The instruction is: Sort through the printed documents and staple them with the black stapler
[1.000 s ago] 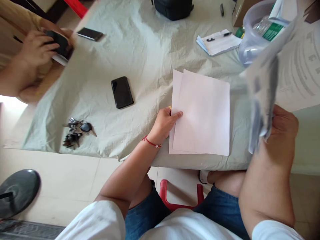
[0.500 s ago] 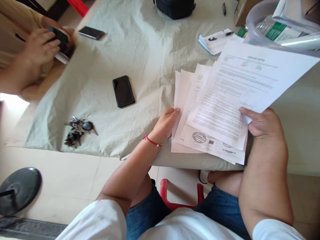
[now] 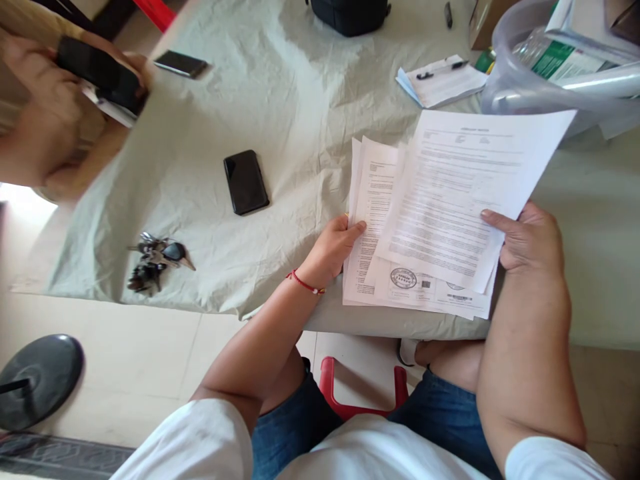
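Note:
Several printed sheets of paper [image 3: 450, 193] are spread in an overlapping stack between my two hands, over the table's near edge. My left hand [image 3: 336, 247], with a red string bracelet at the wrist, pinches the left edge of the lower sheets, thumb on top. My right hand [image 3: 530, 240] grips the right edge of the upper sheets, its thumb on the printed face and its other fingers hidden beneath. Round stamps and a small square code show on a sheet lower in the stack.
On the cloth-covered table [image 3: 300, 100] lie a black phone [image 3: 247, 182], a bunch of keys [image 3: 157, 261], another phone [image 3: 181, 64] and a notepad with a pen [image 3: 443, 80]. A clear plastic tub [image 3: 510, 87] stands at right. At left, another person's hands hold a dark phone [image 3: 100, 73].
The top sheets have moved left and down with my right hand, and more of the tub shows. A lower sheet's text now shows beside my left thumb. The other person's phone has tilted.

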`<state>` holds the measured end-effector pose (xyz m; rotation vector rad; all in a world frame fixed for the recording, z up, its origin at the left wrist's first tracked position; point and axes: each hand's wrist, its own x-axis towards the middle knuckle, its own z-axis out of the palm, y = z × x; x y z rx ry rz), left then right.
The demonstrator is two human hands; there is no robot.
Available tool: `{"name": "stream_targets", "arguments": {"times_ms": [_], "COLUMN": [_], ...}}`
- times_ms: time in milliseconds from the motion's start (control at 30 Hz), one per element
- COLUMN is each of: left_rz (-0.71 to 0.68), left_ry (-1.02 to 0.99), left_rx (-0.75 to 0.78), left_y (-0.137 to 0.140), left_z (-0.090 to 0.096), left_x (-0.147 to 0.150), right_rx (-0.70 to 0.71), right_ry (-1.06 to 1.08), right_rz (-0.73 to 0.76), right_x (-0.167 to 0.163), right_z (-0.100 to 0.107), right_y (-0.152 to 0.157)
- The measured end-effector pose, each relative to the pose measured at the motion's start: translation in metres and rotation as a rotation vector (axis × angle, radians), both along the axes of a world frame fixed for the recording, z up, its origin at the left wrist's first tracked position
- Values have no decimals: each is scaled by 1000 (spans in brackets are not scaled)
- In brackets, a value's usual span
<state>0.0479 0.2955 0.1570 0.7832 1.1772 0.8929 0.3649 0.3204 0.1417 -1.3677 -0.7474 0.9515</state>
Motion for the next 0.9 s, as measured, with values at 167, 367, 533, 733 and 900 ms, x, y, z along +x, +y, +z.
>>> {"name": "stream_targets", "arguments": {"times_ms": [167, 367, 533, 733, 900], "left_rz": [52, 55, 83, 82, 42], "left_ry": [8, -14, 2, -25, -21], "left_rx": [-24, -21, -25, -9, -10], "left_y": [0, 1, 1, 1, -1], "left_z": [2, 2, -1, 1, 5], "left_x": [1, 3, 3, 4, 4], "right_rx": [114, 95, 91, 4, -23], "right_ry": [-15, -23, -21, -16, -23], "right_rz": [-194, -75, 40, 146, 164], "right_x": [7, -4, -9, -14, -17], "right_z": [-5, 1, 5, 8, 5], "right_y": [7, 2, -4, -8, -8]}}
